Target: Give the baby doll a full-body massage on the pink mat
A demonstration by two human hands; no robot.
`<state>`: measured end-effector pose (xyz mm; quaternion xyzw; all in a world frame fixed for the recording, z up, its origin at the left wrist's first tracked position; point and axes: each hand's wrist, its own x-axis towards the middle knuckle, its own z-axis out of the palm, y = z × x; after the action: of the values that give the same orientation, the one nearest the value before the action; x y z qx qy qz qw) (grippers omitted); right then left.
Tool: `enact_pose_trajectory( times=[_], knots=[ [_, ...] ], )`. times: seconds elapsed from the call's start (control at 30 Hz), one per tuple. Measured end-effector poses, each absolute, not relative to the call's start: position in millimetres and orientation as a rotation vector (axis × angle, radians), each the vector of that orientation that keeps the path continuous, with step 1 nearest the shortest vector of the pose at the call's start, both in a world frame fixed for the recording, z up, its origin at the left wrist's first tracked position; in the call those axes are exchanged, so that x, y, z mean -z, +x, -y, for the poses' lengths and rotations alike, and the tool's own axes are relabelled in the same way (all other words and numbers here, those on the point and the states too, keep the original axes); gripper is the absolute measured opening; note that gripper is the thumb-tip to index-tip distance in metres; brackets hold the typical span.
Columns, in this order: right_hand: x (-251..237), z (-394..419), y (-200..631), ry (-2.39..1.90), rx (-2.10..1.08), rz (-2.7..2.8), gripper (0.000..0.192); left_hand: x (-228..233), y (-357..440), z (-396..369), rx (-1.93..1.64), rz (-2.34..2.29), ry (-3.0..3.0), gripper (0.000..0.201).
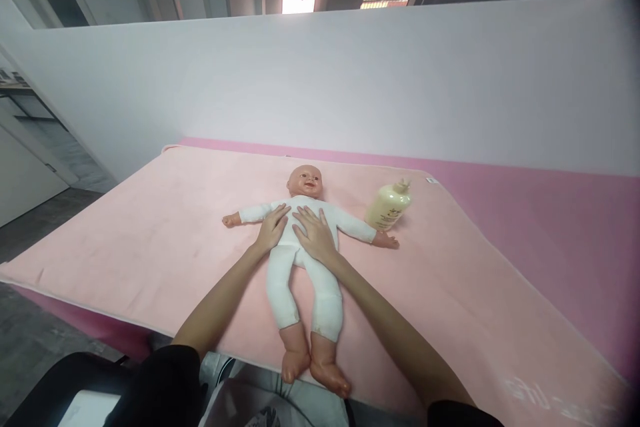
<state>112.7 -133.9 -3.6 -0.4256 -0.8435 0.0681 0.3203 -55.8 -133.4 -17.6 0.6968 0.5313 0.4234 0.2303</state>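
A baby doll [299,254] with a white cloth body lies on its back, its head toward the far edge and its feet over the near edge. My left hand [273,226] rests flat on the left side of its torso, fingers stretched toward the chest. On the right side of the torso lies my right hand [315,234], palm down with the fingers spread. Neither hand grips anything. A pale yellow pump bottle [389,206] is beside the doll's arm on the right, leaning or lying tilted.
A pink towel [165,234] covers most of the pink table or mat [525,227]. Behind it rises a white partition [350,80]. Grey floor [30,327] shows past the left edge, and a white object [90,408] is at the bottom left.
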Motion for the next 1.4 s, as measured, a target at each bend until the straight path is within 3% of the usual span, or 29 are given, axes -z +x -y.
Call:
enact_pose_trajectory(
  times=[0.5,0.7,0.83,1.07,1.4],
  knots=[
    [12.7,125.5,115.2,-1.395,-0.159,1.948,0.042,13.6,-53.6,141.0,-1.222,-1.473,2.148,0.041],
    [23.2,108.3,121.7,-1.381,-0.419,1.834,0.049,13.7,-52.9,146.9,-1.011,-0.729,2.699,0.04],
    [27.9,102.5,126.4,-1.338,-0.564,1.649,0.051,8.9,-48.2,135.4,-0.95,-0.524,2.769,0.039],
    [31.2,105.5,127.3,-1.263,-0.545,1.531,0.05,-0.5,-46.4,124.2,-0.719,-0.852,2.748,0.049],
    [22.8,114.7,124.3,-1.065,-0.338,1.554,0.035,8.6,-49.3,117.1,-0.785,-1.211,2.485,0.054]
  ],
)
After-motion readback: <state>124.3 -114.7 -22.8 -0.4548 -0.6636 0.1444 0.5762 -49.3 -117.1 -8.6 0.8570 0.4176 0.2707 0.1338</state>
